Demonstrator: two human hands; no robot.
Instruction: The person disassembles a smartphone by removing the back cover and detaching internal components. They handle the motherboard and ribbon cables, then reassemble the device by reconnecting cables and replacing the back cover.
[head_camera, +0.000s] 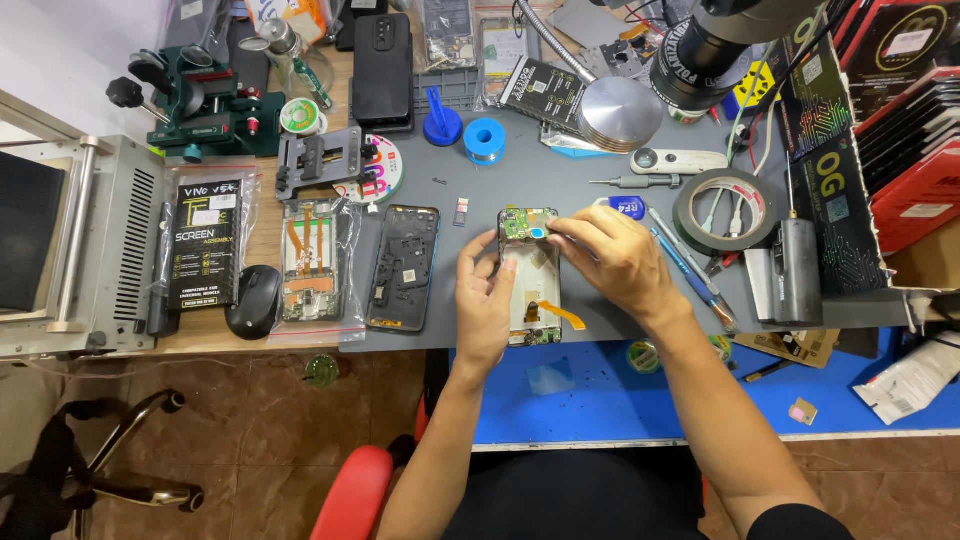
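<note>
An opened phone (530, 285) lies on the grey mat (560, 175), its green circuit board at the top and an orange flex cable at the bottom. My left hand (485, 300) grips its left edge. My right hand (610, 255) reaches in from the right, fingertips pinched at the top of the board, where something small and blue shows. Whether the fingers hold a small part or tool I cannot tell.
A black phone frame (403, 268) and a bagged phone part (315, 262) lie to the left, beside a mouse (254, 300). A tape roll (725, 212), tweezers and screwdrivers sit to the right. A microscope (715, 45) hangs above; a black phone (382, 70) and solder spools lie behind.
</note>
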